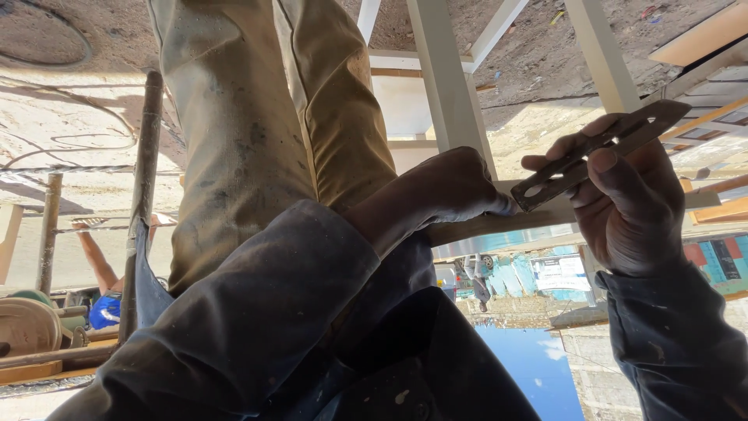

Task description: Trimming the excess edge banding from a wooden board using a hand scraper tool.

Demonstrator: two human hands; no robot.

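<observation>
The whole view is upside down, with the ground at the top and the sky at the bottom. My right hand grips a flat dark metal strip with round holes, held slanted between thumb and fingers. My left hand, at the end of a dark blue sleeve, is curled against a white wooden rail where it meets a white post. The strip's lower end hangs just right of that hand without touching it. My khaki trouser leg fills the centre left.
More white frame posts stand behind. A rusty metal pipe runs along the left, and beside it are another person's limb, a blue object and a round wheel. Cables lie on the dirt ground.
</observation>
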